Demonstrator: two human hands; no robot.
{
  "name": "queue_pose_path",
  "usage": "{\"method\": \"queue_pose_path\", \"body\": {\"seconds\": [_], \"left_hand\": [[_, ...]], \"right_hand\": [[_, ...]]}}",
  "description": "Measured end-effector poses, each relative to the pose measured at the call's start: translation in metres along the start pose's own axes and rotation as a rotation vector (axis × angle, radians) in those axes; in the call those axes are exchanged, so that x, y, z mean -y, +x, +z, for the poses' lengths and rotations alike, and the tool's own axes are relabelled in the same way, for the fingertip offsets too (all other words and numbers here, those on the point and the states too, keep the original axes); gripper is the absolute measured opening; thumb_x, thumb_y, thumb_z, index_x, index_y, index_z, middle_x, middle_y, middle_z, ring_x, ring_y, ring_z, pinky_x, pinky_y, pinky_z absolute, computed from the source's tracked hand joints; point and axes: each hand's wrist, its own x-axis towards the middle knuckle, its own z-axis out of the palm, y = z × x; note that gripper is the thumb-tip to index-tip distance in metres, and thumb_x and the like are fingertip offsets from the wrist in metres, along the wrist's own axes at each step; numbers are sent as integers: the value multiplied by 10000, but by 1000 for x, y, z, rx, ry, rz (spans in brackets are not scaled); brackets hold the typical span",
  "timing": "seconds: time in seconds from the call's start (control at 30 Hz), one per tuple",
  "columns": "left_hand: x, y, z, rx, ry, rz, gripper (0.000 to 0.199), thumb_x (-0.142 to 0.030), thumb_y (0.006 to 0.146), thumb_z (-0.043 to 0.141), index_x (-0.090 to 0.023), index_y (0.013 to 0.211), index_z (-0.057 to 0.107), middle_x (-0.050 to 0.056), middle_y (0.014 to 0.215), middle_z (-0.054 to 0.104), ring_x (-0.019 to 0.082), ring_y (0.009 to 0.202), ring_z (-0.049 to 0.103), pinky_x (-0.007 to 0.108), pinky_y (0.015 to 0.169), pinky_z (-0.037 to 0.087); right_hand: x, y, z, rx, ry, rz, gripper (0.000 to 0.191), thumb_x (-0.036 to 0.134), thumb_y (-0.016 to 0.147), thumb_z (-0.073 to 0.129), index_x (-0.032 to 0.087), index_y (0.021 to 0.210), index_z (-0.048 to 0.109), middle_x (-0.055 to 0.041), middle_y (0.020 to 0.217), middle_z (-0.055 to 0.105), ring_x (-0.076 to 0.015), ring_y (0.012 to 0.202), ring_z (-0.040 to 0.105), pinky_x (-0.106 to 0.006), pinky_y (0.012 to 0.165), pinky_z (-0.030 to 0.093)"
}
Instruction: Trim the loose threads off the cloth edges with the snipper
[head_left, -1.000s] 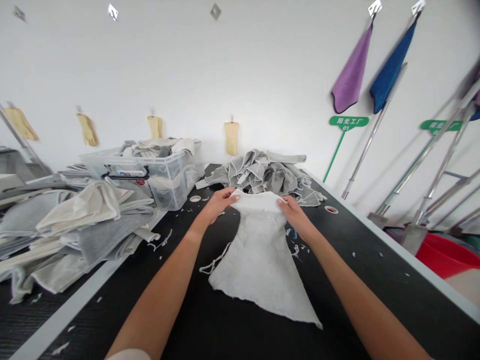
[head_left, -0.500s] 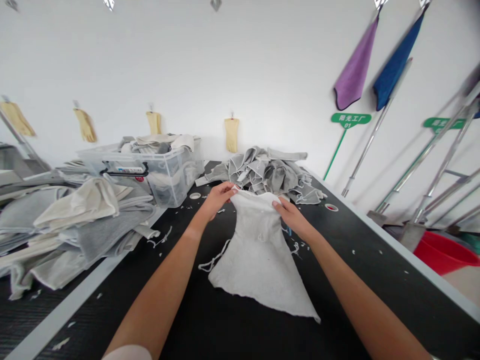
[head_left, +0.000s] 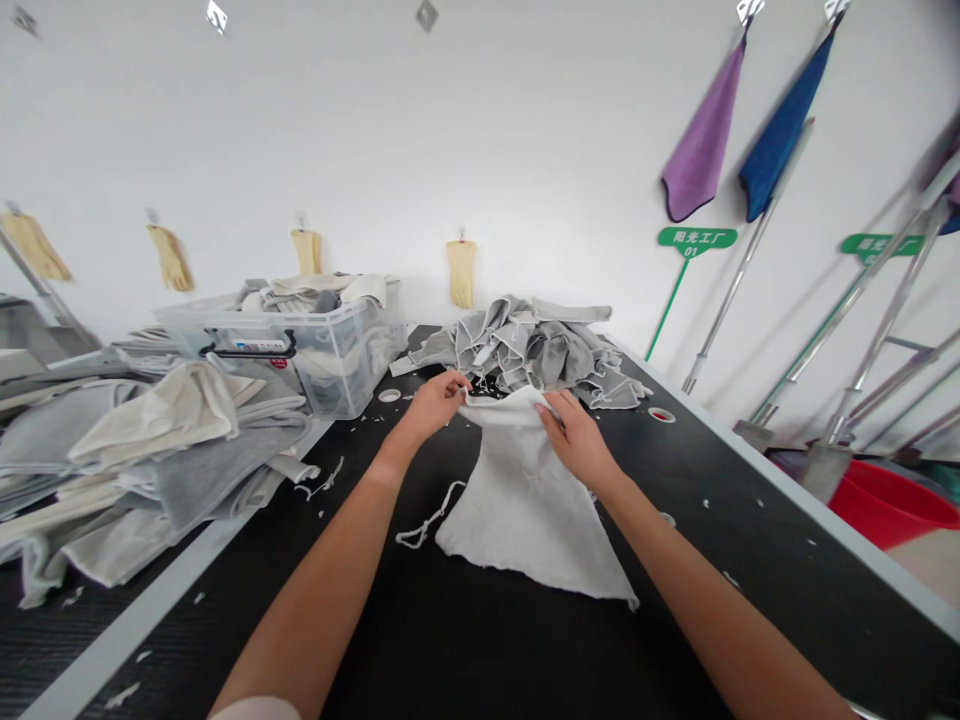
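A light grey cloth [head_left: 529,510] hangs from both my hands over the black table [head_left: 465,650], its wider lower edge spread toward me. My left hand [head_left: 441,400] pinches the upper left corner. With thumb and fingers, my right hand [head_left: 576,432] grips the upper right part, where the top edge is folded over in a paler band. A white thread [head_left: 429,522] trails off the cloth's left side onto the table. Just beyond my hands lies a heap of crumpled grey cloths [head_left: 525,345] with pale stitched edges.
Folded grey and cream cloths [head_left: 187,440] are stacked at left. Behind them stands a clear plastic bin [head_left: 341,365] filled with cloths. White thread scraps [head_left: 326,480] dot the table. A red basin [head_left: 892,505] and metal-handled tools [head_left: 739,285] are beyond the right edge.
The cloth's top edge has been folded further over, making a wider band. My right hand has turned inward over it, and the cloth's lower edge has drawn slightly away from me.
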Motion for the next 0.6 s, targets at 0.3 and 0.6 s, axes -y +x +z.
{"method": "queue_pose_path", "body": {"seconds": [0.3, 0.6], "left_hand": [[-46, -8, 31, 336, -294, -22, 344, -182, 826, 535, -182, 1075, 773, 74, 1177, 744, 240, 1121, 644, 343, 1031, 471], [-54, -20, 30, 462, -446, -204, 389, -519, 880, 675, -150, 989, 738, 49, 914, 710, 163, 827, 624, 294, 817, 488]], "right_hand": [[8, -8, 16, 36, 21, -32, 274, 351, 1070, 435, 274, 1227, 646, -84, 1098, 621, -248, 1032, 639, -353, 921, 495], [13, -9, 16, 74, 68, -47, 233, 340, 1054, 456, 268, 1159, 651, -70, 1042, 600, -234, 996, 624, -345, 906, 481]]}}
